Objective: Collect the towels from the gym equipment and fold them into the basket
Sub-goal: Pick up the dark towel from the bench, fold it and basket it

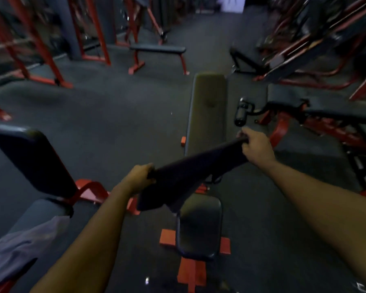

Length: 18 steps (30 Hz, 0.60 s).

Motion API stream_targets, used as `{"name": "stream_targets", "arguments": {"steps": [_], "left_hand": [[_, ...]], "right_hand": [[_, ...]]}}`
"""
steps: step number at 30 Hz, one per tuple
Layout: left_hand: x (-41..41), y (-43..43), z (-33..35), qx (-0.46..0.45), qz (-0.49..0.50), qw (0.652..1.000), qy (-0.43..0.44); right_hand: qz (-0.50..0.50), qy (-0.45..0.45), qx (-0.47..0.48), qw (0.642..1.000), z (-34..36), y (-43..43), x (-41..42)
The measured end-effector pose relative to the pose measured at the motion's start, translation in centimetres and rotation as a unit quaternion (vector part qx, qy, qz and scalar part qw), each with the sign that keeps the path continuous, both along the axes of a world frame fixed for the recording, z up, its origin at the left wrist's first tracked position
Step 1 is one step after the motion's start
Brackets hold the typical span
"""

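Observation:
A dark towel is stretched between both hands above an adjustable bench. My left hand grips its lower left end. My right hand grips the upper right end, higher and farther away. The towel hangs slack below my left hand, over the gap between the bench's backrest and its seat pad. A pale lavender towel lies draped on the seat of another bench at the lower left. No basket is in view.
An inclined bench backrest on a red frame stands at the left. A flat bench sits farther back. Red racks line the left side, and machines with red frames crowd the right. Dark rubber floor lies between.

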<state>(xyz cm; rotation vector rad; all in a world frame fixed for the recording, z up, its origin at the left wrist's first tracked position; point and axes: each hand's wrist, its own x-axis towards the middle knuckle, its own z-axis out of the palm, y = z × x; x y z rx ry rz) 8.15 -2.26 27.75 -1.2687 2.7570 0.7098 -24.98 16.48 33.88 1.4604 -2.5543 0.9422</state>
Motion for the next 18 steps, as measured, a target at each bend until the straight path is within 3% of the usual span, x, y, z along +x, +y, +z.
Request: {"name": "stream_targets", "arguments": {"steps": [3, 8, 10, 13, 14, 16, 18], "left_hand": [[2.4, -0.4, 6.0, -0.057, 0.019, 0.997, 0.052], [4.6, 0.0, 13.4, -0.101, 0.066, 0.985, 0.124], [4.5, 1.0, 16.1, -0.117, 0.109, 0.960, 0.229], [3.0, 2.7, 19.2, -0.173, 0.192, 0.897, 0.358], [2.1, 3.5, 20.2, -0.176, 0.224, 0.890, 0.357], [0.2, 4.9, 21.3, -0.127, 0.281, 0.914, 0.265], [-2.0, 6.6, 22.0, -0.066, 0.285, 0.944, 0.154]], "right_hand": [[-0.091, 0.028, -0.074, 0.993, 5.8, 3.3, 0.2], [-0.204, -0.012, -0.148, 0.968, 11.4, 6.9, -1.2], [-0.234, -0.028, -0.177, 0.956, 12.9, 7.9, -1.4], [-0.306, -0.103, -0.194, 0.926, 14.9, 8.1, -1.0], [-0.327, -0.135, -0.163, 0.921, 15.6, 8.2, -0.6], [-0.315, -0.214, -0.083, 0.921, 15.7, 7.8, 0.6], [-0.221, -0.327, -0.051, 0.917, 15.3, 6.6, 2.4]]}}
